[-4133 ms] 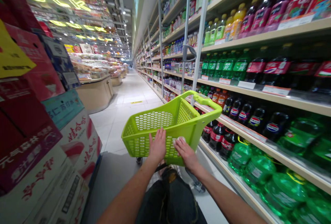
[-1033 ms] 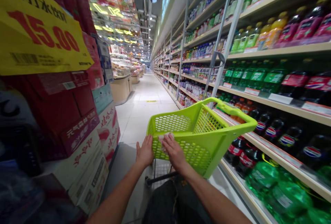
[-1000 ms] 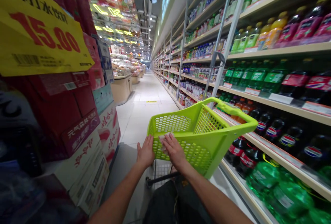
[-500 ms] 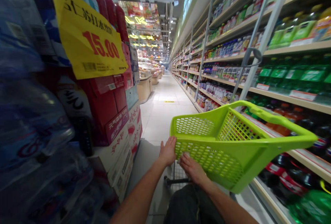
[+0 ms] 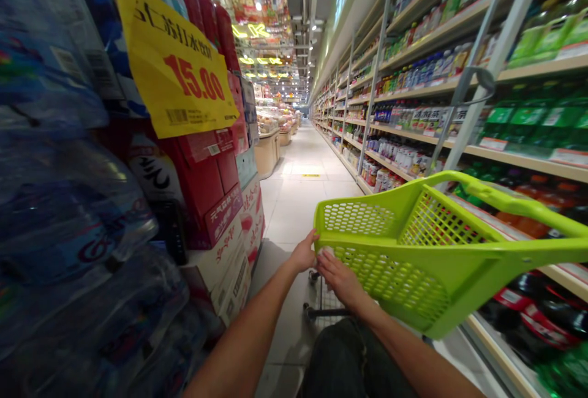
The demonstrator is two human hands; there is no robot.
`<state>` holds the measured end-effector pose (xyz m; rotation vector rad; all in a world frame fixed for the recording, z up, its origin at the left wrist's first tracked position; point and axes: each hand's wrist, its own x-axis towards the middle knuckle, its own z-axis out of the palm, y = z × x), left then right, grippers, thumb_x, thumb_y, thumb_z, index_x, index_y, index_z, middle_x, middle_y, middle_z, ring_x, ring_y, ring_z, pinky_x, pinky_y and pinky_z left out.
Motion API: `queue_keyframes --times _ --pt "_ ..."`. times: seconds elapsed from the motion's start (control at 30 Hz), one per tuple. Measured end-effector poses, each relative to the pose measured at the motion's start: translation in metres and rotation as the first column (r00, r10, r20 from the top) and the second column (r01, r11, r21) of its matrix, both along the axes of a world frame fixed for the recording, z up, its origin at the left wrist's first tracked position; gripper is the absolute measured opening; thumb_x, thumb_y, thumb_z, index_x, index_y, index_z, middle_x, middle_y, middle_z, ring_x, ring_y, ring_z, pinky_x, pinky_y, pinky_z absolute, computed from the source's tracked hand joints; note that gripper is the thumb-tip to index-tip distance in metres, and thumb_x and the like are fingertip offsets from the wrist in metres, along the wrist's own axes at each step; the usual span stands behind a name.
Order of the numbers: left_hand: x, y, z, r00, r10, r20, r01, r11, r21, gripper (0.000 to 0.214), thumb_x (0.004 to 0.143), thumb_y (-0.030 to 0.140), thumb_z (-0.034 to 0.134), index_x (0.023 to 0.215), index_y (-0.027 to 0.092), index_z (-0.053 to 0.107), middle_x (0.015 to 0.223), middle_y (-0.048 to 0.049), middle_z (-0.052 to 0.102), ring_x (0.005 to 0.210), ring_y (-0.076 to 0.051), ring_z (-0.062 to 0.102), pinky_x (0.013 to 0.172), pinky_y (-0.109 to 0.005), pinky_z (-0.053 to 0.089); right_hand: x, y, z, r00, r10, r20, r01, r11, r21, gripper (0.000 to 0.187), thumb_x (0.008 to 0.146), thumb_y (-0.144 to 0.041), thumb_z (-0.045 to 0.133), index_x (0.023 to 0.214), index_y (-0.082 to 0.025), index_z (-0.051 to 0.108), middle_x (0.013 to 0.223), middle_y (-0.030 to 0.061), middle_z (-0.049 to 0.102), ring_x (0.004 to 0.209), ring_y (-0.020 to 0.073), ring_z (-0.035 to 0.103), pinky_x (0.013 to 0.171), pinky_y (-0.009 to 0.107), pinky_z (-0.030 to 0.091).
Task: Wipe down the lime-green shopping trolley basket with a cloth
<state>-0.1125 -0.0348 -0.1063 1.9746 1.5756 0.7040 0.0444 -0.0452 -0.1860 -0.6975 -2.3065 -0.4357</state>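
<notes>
A lime-green plastic shopping cart (image 5: 404,288) stands at an angle in front of me, its basket wall full of oval and square holes. My left hand (image 5: 304,253) grips the near end of the basket at its corner, with most of its fingertips hidden behind the edge. Just below and right of it, my right hand (image 5: 339,280) presses a small crumpled white wipe (image 5: 325,251) against the outer side wall close to that corner. Most of the wipe is covered by the fingers.
Stacked drink cartons (image 5: 229,263) and shrink-wrapped water bottles (image 5: 82,214) rise close on my left, under a yellow price sign (image 5: 184,73). Bottle-filled shelves (image 5: 413,89) line the right. A pale tiled aisle (image 5: 294,193) runs ahead. Metal cart legs and wheels (image 5: 312,311) show below.
My right hand and the wipe have moved up and left along the basket wall, nearer the corner. My left hand stays at the edge. The view has turned slightly left.
</notes>
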Motion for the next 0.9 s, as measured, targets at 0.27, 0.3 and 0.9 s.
queue_keyframes --times 0.27,0.3,0.9 --pt "0.017 -0.011 0.008 0.989 0.004 -0.148 0.003 0.999 0.044 0.065 0.068 0.005 0.039 0.132 0.017 0.029 0.137 -0.0072 0.037 0.126 -0.020 0.032 0.105 -0.044 0.022 0.027 -0.009 0.002 0.994 -0.106 0.032 0.106 0.994 -0.005 0.028 0.085 -0.010 0.040 0.098 -0.017 0.064 0.105 0.0075 0.064 0.114 0.0199 0.047 0.088 0.035 0.048" --pt "0.022 -0.013 0.007 0.985 -0.001 -0.174 0.011 0.998 0.056 0.067 0.067 0.005 0.039 0.132 0.018 0.028 0.139 -0.0070 0.032 0.128 -0.021 0.027 0.106 -0.048 0.017 0.033 -0.012 0.002 0.992 -0.124 0.019 0.124 0.992 -0.001 0.027 0.085 -0.010 0.041 0.099 -0.017 0.064 0.106 0.0076 0.063 0.116 0.0201 0.046 0.089 0.035 0.048" --pt "0.085 -0.025 -0.009 0.799 0.014 -0.602 0.206 0.933 0.296 0.063 0.072 0.003 0.028 0.134 0.014 0.024 0.144 -0.0065 0.021 0.132 -0.019 0.016 0.105 -0.054 0.012 0.091 -0.023 0.023 0.940 -0.279 -0.195 0.299 0.951 0.076 0.033 0.084 -0.008 0.040 0.112 -0.015 0.056 0.120 0.0112 0.055 0.128 0.0213 0.026 0.097 0.043 0.039"
